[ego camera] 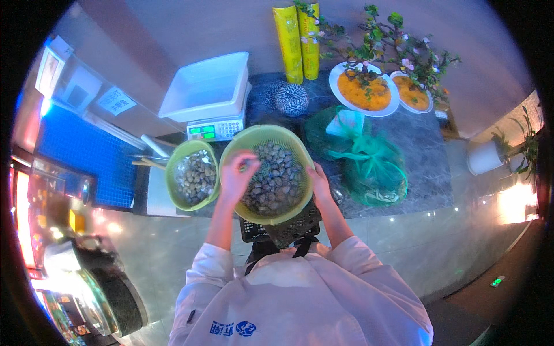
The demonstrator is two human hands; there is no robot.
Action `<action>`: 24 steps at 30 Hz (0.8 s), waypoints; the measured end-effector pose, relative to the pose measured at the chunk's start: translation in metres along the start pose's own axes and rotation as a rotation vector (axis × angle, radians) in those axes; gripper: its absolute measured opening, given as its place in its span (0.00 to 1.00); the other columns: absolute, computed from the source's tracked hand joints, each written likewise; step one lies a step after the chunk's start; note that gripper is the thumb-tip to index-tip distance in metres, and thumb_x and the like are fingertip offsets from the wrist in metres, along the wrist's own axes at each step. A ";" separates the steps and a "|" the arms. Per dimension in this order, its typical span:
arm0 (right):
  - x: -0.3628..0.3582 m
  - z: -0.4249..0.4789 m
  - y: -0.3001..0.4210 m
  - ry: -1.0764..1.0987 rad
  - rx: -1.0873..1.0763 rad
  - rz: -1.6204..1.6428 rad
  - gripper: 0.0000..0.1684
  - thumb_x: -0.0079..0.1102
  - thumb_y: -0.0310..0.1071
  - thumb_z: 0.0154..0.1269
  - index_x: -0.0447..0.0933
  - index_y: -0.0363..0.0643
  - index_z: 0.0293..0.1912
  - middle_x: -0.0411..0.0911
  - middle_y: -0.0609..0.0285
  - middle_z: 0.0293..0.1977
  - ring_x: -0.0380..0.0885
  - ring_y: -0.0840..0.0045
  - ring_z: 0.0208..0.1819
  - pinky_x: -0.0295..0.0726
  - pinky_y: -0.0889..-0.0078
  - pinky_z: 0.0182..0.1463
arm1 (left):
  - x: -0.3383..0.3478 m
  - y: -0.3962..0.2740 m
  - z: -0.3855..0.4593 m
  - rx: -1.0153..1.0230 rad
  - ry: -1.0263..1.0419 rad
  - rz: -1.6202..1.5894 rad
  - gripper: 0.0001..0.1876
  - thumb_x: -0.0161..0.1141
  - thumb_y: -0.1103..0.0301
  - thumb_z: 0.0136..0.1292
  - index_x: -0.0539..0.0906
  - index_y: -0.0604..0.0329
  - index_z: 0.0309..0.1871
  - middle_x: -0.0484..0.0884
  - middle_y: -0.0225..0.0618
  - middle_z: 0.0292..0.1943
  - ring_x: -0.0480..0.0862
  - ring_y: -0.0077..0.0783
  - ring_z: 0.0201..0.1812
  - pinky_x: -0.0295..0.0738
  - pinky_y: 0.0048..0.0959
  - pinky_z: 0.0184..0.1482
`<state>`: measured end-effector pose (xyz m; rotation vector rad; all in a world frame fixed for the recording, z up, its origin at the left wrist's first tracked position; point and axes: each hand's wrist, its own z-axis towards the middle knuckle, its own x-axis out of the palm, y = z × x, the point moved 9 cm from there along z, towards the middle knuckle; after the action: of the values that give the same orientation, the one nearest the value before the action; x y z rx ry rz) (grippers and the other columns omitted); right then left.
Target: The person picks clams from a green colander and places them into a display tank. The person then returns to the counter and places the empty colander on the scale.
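A large yellow-green plastic colander (230, 142) in front of me holds many small grey clams (277, 181). My left hand (237, 175) is over its left side, fingers curled together around a small dark thing that looks like a clam. The colander's right rim is gripped by my right hand (319, 184), with the thumb at the edge. To the left stands a smaller yellow-green basket (171, 171) of clams (197, 177), with shiny clear plastic or water among them. Beneath the large colander a black plastic crate (255, 231) shows in part.
A digital scale (215, 129) carries a white plastic bin (203, 91). Green mesh bags (374, 173) lie right on the dark marble counter (428, 173). Behind are a patterned ball (292, 100), yellow rolls (288, 45) and plates of orange filling (387, 108) with flowering branches. Blue tiles (82, 155) line a left-hand basin.
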<state>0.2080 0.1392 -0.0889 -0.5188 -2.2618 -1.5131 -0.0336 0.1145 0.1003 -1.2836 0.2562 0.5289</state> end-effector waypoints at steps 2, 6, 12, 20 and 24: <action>-0.004 0.006 -0.002 0.008 -0.029 -0.030 0.24 0.55 0.39 0.71 0.69 0.41 0.63 0.75 0.61 0.52 0.72 0.74 0.55 0.68 0.70 0.60 | -0.064 0.015 0.001 -0.039 -0.143 0.098 0.12 0.67 0.72 0.60 0.83 0.59 0.48 0.81 0.41 0.53 0.81 0.39 0.53 0.75 0.33 0.56; 0.001 0.007 -0.002 0.002 -0.072 -0.047 0.24 0.54 0.39 0.71 0.68 0.41 0.63 0.75 0.59 0.54 0.72 0.73 0.55 0.68 0.70 0.60 | -0.150 0.029 -0.008 -0.081 -0.375 0.586 0.24 0.64 0.70 0.63 0.76 0.54 0.63 0.71 0.51 0.65 0.71 0.49 0.66 0.69 0.41 0.64; 0.004 0.007 0.004 0.022 -0.079 -0.041 0.23 0.54 0.37 0.71 0.69 0.41 0.62 0.75 0.61 0.53 0.72 0.74 0.55 0.67 0.71 0.60 | -0.077 0.013 -0.022 -0.004 -0.109 0.552 0.21 0.63 0.69 0.62 0.77 0.55 0.59 0.77 0.49 0.58 0.74 0.53 0.62 0.69 0.43 0.64; -0.001 0.007 0.000 0.030 -0.068 -0.110 0.25 0.55 0.39 0.72 0.68 0.40 0.64 0.75 0.61 0.53 0.70 0.77 0.56 0.66 0.73 0.61 | 0.163 0.021 -0.067 0.261 0.744 0.528 0.25 0.65 0.72 0.52 0.79 0.55 0.58 0.79 0.39 0.57 0.72 0.44 0.63 0.66 0.44 0.65; -0.002 0.004 0.004 0.032 -0.091 -0.128 0.24 0.55 0.38 0.72 0.68 0.40 0.63 0.75 0.61 0.52 0.71 0.77 0.55 0.66 0.74 0.61 | 0.176 0.027 -0.063 0.187 0.752 0.645 0.26 0.67 0.68 0.50 0.79 0.53 0.56 0.79 0.35 0.57 0.70 0.42 0.63 0.66 0.47 0.63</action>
<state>0.2114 0.1439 -0.0887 -0.3782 -2.2480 -1.6800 0.1100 0.1005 -0.0219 -1.1570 1.3460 0.5210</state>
